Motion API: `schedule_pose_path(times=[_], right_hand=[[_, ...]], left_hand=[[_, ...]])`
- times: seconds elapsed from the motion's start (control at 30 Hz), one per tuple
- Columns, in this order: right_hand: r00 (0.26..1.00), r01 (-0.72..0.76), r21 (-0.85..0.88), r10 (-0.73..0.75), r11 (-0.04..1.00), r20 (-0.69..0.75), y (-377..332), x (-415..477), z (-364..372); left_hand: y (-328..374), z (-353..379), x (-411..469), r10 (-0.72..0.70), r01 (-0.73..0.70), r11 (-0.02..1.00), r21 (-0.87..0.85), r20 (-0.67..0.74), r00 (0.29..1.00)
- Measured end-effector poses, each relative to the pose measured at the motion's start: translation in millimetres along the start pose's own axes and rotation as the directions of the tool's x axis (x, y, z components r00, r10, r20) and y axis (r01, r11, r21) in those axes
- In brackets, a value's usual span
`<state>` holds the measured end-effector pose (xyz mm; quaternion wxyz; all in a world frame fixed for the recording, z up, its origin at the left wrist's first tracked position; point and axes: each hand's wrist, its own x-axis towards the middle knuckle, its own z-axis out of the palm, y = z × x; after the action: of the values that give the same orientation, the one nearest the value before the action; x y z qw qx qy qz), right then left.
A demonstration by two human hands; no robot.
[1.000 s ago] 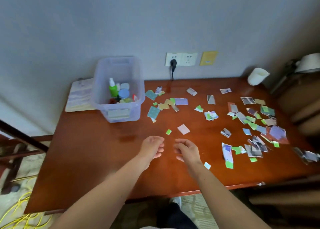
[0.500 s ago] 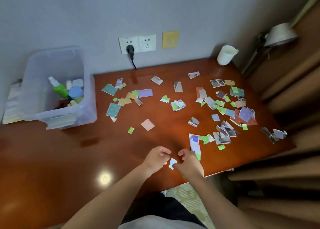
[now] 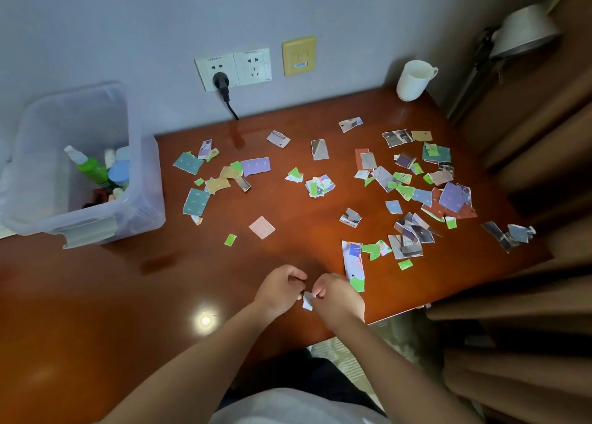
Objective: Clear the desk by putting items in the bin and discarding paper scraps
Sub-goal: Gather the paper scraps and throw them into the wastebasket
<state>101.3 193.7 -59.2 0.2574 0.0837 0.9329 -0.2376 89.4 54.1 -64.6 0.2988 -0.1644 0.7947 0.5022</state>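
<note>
**A:** Closest to us, by the front edge of the desk (image 3: 128, 295), we've got both hands drawn together. The right hand (image 3: 339, 298) has its fingertips (image 3: 318, 293) pinching a small white scrap (image 3: 308, 302) that hangs between the two.

**B:** And the left hand (image 3: 280, 290) is curled in tight against it. Whether it grips the paper too, we can't tell from here.

**A:** We'd call this the scrap-collecting step, barely begun. Just beyond the right hand lies a long strip (image 3: 352, 260), then a pink square (image 3: 262, 227) and a green bit (image 3: 230, 239).

**B:** Further back, the scattered scraps (image 3: 416, 180) cover the middle and right of the desk. Loads left!

**A:** The bin (image 3: 141, 205) sits far left by the wall, with a green bottle (image 3: 91, 167) inside.

**B:** Next, we reckon, this piece goes into one hand, freeing the other to gather. Flat paper on polished wood wants a fingernail, or a slide to the edge. The mug (image 3: 415, 79) in the far corner waits too.
</note>
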Motion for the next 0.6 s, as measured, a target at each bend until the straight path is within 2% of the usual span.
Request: schedule_pose_path(times=[0.07, 0.13, 0.17, 0.3, 0.37, 0.47, 0.6], right_hand=[[0.998, -0.059, 0.249, 0.052, 0.967, 0.035, 1, 3, -4], [0.99, -0.138, 0.527, 0.109, 0.839, 0.086, 1, 3, -15], [0.986, -0.164, 0.612, 0.122, 0.773, 0.11, 1, 3, -22], [0.989, -0.145, 0.724, 0.097, 0.674, 0.107, 10, 7, -42], [0.988, -0.125, 0.728, 0.151, 0.674, 0.029, 19, 14, -46], [0.963, -0.112, 0.533, 0.225, 0.838, -0.151, 37, 28, -48], [0.972, -0.123, 0.247, 0.167, 0.961, -0.168, 49, 40, -52]], left_hand=[[8, 2, 0, 0.033, -0.033, 0.999, -0.017, -0.001, 0.999], [17, 5, 2, 0.086, -0.086, 0.996, -0.001, 0.012, 0.996], [22, 7, 4, 0.104, -0.104, 0.995, -0.002, 0.014, 0.994], [41, 17, 13, 0.045, -0.047, 0.988, -0.149, -0.02, 0.999], [50, 22, 18, -0.043, 0.038, 0.963, -0.267, -0.012, 0.999], [64, 27, 22, -0.151, 0.147, 0.907, -0.395, 0.022, 0.988], [76, 32, 27, -0.261, 0.256, 0.876, -0.409, 0.045, 0.964]])
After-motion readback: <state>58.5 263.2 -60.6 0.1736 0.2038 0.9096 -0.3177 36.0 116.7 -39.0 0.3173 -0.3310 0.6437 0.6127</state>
